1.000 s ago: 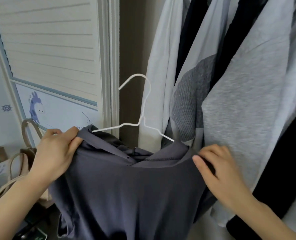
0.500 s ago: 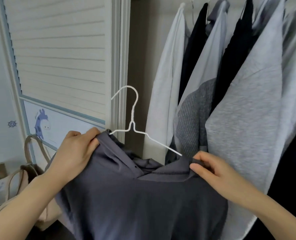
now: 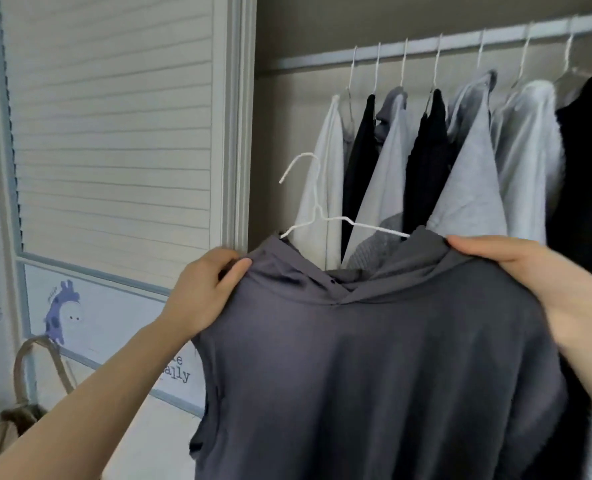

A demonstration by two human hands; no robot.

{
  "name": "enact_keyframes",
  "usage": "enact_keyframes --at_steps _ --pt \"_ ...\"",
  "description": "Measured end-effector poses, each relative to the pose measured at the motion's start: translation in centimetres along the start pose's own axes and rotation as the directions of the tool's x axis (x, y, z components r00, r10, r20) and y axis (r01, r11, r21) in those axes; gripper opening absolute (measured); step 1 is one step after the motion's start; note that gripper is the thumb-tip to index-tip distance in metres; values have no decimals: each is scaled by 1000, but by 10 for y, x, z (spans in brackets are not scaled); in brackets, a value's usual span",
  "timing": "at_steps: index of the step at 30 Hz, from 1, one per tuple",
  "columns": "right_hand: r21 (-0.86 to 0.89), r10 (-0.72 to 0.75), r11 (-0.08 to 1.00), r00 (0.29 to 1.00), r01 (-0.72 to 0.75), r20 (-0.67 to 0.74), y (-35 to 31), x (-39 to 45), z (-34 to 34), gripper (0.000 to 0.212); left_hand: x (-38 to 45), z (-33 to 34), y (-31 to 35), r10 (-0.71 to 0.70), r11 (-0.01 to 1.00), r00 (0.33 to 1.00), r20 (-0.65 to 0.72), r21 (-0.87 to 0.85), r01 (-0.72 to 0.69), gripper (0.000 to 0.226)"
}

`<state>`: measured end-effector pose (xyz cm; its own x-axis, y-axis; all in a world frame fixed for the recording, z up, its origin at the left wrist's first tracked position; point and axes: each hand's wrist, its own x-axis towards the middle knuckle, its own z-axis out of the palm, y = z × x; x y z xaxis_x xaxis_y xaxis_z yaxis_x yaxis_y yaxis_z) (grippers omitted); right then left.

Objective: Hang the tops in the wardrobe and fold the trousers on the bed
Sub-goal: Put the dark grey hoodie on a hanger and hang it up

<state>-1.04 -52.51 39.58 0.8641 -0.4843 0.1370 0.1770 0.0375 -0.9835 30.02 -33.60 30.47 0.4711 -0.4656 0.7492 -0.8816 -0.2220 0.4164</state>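
Grey top on a white hanger, held up below the rail, not yet hung.

The left hand (image 3: 206,294) pinches the top (image 3: 374,358) at one shoulder with fingers curled round the cloth, and the right hand (image 3: 516,268) grips the other shoulder the same way; the hanger (image 3: 317,216) stands up from the collar with its hook free, well below the rail (image 3: 426,48). To hang it well, the person would likely need to lift both shoulders level so the hook stays upright (it looks tipped leftward now), then bring it over the rail. The open room looks to be the bare stretch of rail left of the hung clothes (image 3: 460,161), beside the door (image 3: 114,116) frame, whose edge stands close to the left hand.
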Motion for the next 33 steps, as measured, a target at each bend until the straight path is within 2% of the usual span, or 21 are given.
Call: enact_keyframes --at_steps 2,5,7,9,10,12,15,16,20,22,24,27,29,31,33 --pt "-20 -5 1000 998 3 -67 -20 -7 -5 63 -3 0 3 35 999 999 -12 -3 -35 23" --pt "-85 -21 996 994 12 -105 -37 -17 -2 83 -6 3 7 64 997 998 15 31 -64 40" --pt "-115 -50 993 990 35 -134 -45 -21 2 78 -7 6 15 55 995 997 53 75 -59 51" --pt "-106 -84 992 985 68 -153 -54 -24 3 68 -6 10 25 126 975 987 96 173 -141 57" --pt "-95 -99 992 984 86 -150 -58 -25 4 70 -4 11 31 168 962 977 135 193 -192 60" --pt "-88 -105 992 981 92 -160 -61 -20 11 67 -2 15 45 196 972 958 209 89 -218 57" --pt "-91 -129 990 969 112 -211 -51 3 41 29 4 9 74 163 969 963 214 -216 -117 44" --pt "-97 -136 988 964 117 -228 -43 14 55 23 2 5 83 137 954 970 203 -290 -74 43" --pt "-44 -189 982 945 184 -269 -36 64 95 25 6 -20 115 128 864 985 118 -501 -52 51" --pt "-16 -200 979 942 203 -270 -38 85 116 29 3 -29 122 129 815 984 126 -578 -33 57" --pt "7 -227 972 947 235 -227 -45 102 139 23 3 -33 123 139 792 982 127 -610 -33 65" --pt "22 -312 947 933 321 -179 -57 129 169 41 11 -31 119 134 796 981 138 -605 -24 90" --pt "-23 -373 927 911 375 -177 -68 151 187 32 21 -19 111 89 847 993 73 -531 -36 104" --pt "-47 -426 904 886 425 -182 -77 176 198 23 35 -1 98 62 928 998 -30 -367 -69 113" --pt "-76 -487 873 850 482 -200 -86 201 204 18 51 20 85 66 967 992 -105 -240 -90 109"
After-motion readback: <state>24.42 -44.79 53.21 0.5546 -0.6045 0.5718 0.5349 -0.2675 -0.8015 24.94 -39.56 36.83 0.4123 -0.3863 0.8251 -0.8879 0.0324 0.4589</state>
